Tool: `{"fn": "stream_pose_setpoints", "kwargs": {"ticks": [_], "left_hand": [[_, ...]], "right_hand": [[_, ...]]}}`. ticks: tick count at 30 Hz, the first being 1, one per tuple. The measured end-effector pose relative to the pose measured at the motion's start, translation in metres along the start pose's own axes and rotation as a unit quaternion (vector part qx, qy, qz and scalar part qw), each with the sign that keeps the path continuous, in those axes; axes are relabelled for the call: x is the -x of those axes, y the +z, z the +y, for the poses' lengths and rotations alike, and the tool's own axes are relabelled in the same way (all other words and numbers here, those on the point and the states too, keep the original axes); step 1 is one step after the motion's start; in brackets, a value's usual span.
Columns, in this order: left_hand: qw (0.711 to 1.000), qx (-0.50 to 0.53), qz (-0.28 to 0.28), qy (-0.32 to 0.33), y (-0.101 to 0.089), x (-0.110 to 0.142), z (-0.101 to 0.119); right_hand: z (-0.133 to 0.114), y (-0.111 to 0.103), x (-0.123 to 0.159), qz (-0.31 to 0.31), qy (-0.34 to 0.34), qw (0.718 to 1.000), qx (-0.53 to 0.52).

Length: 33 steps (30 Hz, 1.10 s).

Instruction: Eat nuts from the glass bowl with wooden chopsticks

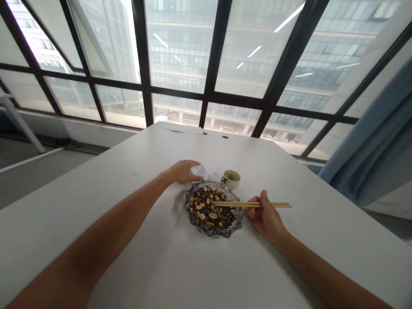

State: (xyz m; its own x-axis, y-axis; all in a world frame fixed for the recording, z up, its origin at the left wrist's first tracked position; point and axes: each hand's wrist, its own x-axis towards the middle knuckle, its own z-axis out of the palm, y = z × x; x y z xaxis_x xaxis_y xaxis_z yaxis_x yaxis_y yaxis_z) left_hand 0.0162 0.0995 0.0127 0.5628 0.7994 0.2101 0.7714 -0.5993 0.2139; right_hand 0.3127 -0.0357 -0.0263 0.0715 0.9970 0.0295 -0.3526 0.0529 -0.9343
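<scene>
left hand (184,171): holding a small white cup (199,172)
right hand (264,216): gripping two chopsticks (233,205), tips at the nuts (213,216)
nuts: in the glass bowl (215,233), on the white table (154,262)

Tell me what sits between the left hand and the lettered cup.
Two small whitish containers sit between the left hand and the lettered cup, in the head view.

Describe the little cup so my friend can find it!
On the white table, find the glass bowl of seeds. Just behind its right side, beside two small whitish dishes, sits the cup. Unlike them, it's yellowish-green with black writing.
</scene>
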Motion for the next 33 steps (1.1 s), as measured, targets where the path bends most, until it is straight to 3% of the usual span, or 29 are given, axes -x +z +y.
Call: {"fn": "stream_pose_setpoints", "kwargs": {"ticks": [6, 10, 15, 20, 33], "left_hand": [[0.999, 0.041, 0.004, -0.004, -0.002, -0.003, -0.001], [0.997, 0.074, 0.012, -0.02, -0.016, -0.001, -0.005], [0.992, -0.046, -0.1, -0.069, -0.039, 0.009, -0.021], [0.978, -0.071, -0.173, -0.094, -0.051, 0.015, -0.022], [0.975, -0.173, -0.13, -0.038, -0.046, 0.017, 0.002]], "right_hand": [[0.003, -0.002, -0.001, 0.015, -0.004, 1.0, -0.006], [0.005, -0.004, -0.002, 0.017, -0.006, 1.0, -0.006], [0.005, -0.005, -0.003, 0.008, -0.013, 1.0, 0.009], [0.004, -0.003, -0.002, 0.018, 0.003, 1.0, -0.007], [0.004, -0.004, -0.002, -0.003, 0.001, 1.0, 0.01]]}}
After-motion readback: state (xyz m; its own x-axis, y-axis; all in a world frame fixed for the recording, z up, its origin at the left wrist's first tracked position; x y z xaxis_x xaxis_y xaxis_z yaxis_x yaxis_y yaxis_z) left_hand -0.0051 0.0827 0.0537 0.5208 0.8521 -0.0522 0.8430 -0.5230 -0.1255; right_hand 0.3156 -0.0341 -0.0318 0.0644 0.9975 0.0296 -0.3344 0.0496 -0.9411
